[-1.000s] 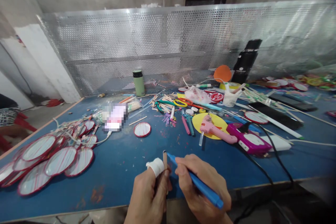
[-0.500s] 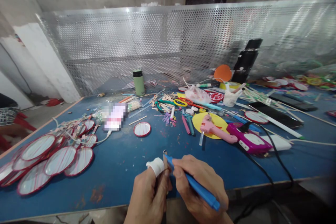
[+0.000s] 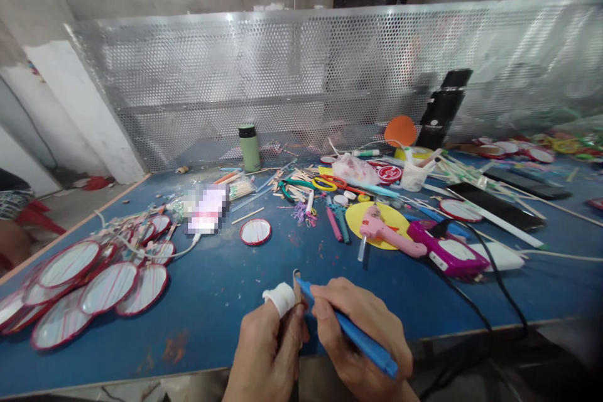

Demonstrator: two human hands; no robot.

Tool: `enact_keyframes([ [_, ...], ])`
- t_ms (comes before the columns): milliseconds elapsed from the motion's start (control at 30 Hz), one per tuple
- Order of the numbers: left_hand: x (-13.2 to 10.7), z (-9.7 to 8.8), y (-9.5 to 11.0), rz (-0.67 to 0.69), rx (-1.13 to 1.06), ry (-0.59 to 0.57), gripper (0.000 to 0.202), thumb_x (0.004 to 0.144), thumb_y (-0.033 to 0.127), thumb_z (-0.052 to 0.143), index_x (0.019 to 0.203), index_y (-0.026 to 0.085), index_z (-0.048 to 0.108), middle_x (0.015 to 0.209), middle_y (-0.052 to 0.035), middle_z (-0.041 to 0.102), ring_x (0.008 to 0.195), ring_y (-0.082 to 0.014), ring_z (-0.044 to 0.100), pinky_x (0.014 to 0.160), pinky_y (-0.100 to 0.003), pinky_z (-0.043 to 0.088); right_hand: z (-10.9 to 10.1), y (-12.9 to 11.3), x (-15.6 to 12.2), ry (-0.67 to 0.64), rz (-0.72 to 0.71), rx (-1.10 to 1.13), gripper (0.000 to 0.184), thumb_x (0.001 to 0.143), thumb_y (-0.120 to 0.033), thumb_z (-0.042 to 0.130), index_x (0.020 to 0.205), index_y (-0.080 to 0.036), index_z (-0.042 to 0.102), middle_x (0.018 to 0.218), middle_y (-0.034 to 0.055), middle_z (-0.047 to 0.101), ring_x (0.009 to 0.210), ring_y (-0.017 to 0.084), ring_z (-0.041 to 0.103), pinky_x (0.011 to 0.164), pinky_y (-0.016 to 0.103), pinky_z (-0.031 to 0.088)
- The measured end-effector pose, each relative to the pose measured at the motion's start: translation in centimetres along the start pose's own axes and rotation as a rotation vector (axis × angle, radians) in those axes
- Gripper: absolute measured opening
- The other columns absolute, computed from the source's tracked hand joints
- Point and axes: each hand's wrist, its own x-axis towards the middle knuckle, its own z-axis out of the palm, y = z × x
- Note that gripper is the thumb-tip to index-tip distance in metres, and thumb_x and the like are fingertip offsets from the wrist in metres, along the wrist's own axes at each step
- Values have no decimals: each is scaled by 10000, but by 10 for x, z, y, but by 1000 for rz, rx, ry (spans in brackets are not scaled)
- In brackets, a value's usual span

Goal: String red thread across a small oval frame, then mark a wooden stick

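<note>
My left hand (image 3: 266,355) is closed around a thin wooden stick (image 3: 296,282) that stands upright at the near table edge; its forefinger is wrapped in white tape (image 3: 279,297). My right hand (image 3: 360,333) grips a blue cutter knife (image 3: 351,331), and the knife's tip touches the top of the stick. Both hands hover over the blue table (image 3: 221,289).
A pile of red-rimmed white oval discs (image 3: 85,282) lies at the left. A pink glue gun (image 3: 386,233) on a yellow disc, a purple device (image 3: 447,252) with black cables, scissors, pens and sticks lie ahead right. A green flask (image 3: 249,147) stands before a perforated metal screen (image 3: 330,75).
The knife tip slid a little left and down against the top of the stick. Otherwise the hands stay in place.
</note>
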Motion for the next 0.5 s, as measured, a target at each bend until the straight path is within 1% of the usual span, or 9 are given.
enact_keyframes([
  [133, 0, 0, -1, -4, -24, -4, 309, 961, 381, 546, 736, 174, 585, 549, 61, 450, 407, -65, 419, 415, -154, 310, 2, 1, 0, 1, 12, 15, 133, 896, -83, 579, 917, -186, 661, 708, -1, 737, 606, 135, 710, 588, 218, 564],
  [300, -1, 1, -1, -8, -13, -6, 311, 971, 368, 529, 737, 171, 585, 541, 59, 454, 407, -64, 419, 417, -154, 311, 1, 1, -1, 3, 20, 6, 140, 906, -81, 576, 952, -186, 657, 711, -5, 727, 619, 128, 704, 598, 218, 565],
  [500, -1, 0, 0, 5, -3, 1, 311, 966, 354, 534, 714, 175, 568, 537, 57, 455, 416, -69, 432, 427, -159, 315, -1, -1, 2, 4, 20, 8, 143, 900, -76, 571, 944, -183, 656, 693, -14, 716, 605, 123, 697, 594, 212, 560],
])
